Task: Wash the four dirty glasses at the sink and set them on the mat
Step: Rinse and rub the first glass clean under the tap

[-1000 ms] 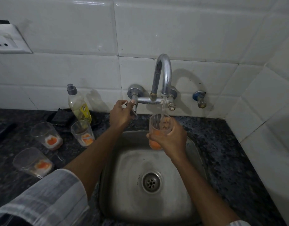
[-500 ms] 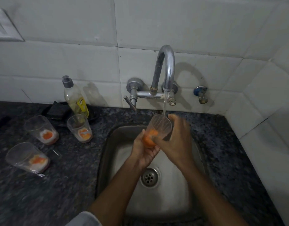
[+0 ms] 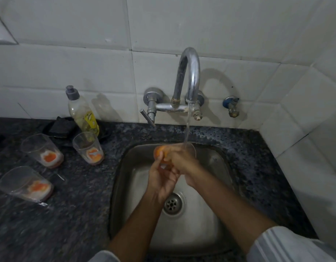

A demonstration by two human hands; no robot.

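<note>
Head | both grips, left hand [image 3: 161,178] and right hand [image 3: 182,159], grasp glass [image 3: 160,151] over sink [image 3: 216,163]

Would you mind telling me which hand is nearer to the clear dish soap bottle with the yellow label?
The left hand. It is over the sink, nearer the clear dish soap bottle with the yellow label on the counter; the right hand is farther right, under the water stream.

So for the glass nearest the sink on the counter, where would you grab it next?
Grip the glass round its clear upper wall, coming from its sink side with the left hand. It stands upright, orange residue sits at the bottom, and the soap bottle crowds it behind.
</note>
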